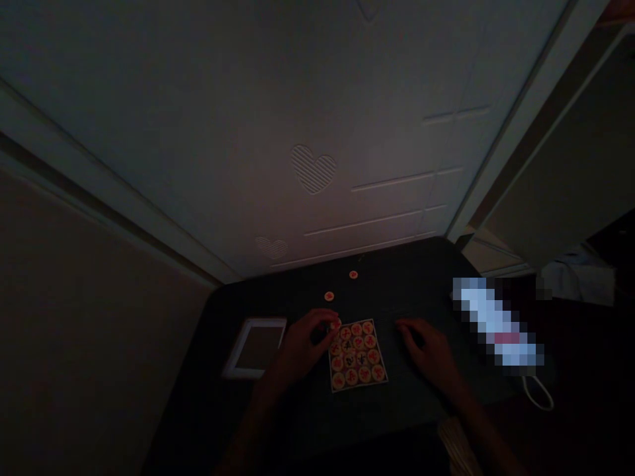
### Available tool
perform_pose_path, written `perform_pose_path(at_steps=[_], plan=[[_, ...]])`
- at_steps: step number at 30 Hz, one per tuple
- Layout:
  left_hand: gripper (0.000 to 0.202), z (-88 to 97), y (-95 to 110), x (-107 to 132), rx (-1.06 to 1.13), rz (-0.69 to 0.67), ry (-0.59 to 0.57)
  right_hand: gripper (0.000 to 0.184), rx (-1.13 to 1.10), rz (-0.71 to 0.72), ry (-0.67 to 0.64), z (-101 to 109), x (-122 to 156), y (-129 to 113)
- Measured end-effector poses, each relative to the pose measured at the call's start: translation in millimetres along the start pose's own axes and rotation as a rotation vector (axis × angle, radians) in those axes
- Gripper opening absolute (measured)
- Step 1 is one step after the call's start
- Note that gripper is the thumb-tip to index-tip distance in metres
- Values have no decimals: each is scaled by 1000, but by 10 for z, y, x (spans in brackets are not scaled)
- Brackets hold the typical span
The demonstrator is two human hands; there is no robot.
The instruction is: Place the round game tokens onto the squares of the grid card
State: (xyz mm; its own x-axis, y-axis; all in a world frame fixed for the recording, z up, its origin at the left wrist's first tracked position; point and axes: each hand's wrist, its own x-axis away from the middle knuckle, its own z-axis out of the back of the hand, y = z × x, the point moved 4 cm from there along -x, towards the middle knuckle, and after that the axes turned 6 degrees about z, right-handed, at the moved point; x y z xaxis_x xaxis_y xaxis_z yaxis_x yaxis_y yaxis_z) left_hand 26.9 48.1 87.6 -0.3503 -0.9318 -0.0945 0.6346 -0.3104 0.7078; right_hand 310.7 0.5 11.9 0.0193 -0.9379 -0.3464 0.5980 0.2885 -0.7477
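My left hand [312,337] pinches a round xiangqi piece [336,324] between thumb and fingertips, at the far left corner of a shallow square box [360,387]. Rows of pale wooden xiangqi pieces [364,374] fill the box, most with red characters and a few with dark ones. Right of the box, my right hand [426,344] rests at the dark table, fingers curled and thumb tip close to the index finger. Nothing shows in it. Two loose red-marked pieces lie beyond the box, one nearer [329,296] and one farther [353,274].
A white-framed flat panel [241,350] lies on the dark table [397,284] left of the box. A bright, pixelated long object [496,324] with a cord loop is at the right edge. Behind stands a pale door panel [223,132] with raised hearts.
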Motion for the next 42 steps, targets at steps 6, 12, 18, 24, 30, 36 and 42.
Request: perform_pose_path(at_steps=[6, 12, 18, 24, 30, 36, 42], plan=[[19, -96, 22, 83, 55, 58, -118, 23, -1, -2, 4, 6, -5, -7], [20, -228, 124, 160, -142, -1, -217, 23, 7, 7, 8, 4, -11, -4], [15, -338, 259, 165, -265, -77, -250, 23, 0, -1, 1, 11, -12, -18], [15, -416, 250, 164, -320, -110, -279, 23, -8, 3, 2, 18, -17, -26], [13, -413, 267, 156, -307, -104, -308, 24, -8, 12, 11, 24, -26, -36], [6, -433, 238, 175, -243, -99, -351, 24, -13, 13, 25, 22, -21, -24], [11, -356, 276, 168, -265, -102, -339, 23, -16, 2, 17, 23, -22, -25]])
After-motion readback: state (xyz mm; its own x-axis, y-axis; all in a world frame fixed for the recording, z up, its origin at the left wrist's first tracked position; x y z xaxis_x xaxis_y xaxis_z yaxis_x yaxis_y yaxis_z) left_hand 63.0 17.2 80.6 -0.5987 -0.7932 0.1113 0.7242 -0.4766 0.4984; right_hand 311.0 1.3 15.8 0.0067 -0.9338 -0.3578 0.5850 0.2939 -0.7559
